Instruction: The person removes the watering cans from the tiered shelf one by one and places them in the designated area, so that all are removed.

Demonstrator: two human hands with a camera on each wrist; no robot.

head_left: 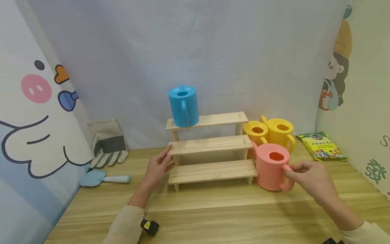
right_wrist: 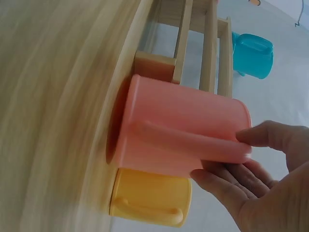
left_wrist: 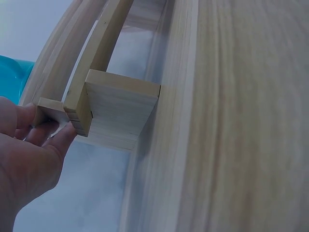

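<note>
A three-tier wooden stand (head_left: 210, 145) is on the table, and my left hand (head_left: 157, 162) grips the left end of its middle tier. Seen from the left wrist, the thumb and fingers of that hand (left_wrist: 31, 150) are around the board's end. A blue watering can (head_left: 183, 106) sits on the left part of the top tier. By the stand's right end is a pink watering can (head_left: 271, 169); my right hand (head_left: 313, 178) pinches its handle between thumb and fingers, as the right wrist view of the handle (right_wrist: 193, 145) confirms. Whether its base touches the table is unclear.
Two yellow watering cans (head_left: 281, 130) stand behind the pink one, partly hidden. A yellow-green printed bag (head_left: 323, 147) lies at the right. On the left are grey-and-white work gloves (head_left: 109, 145) against the wall and a light blue hand trowel (head_left: 94, 178).
</note>
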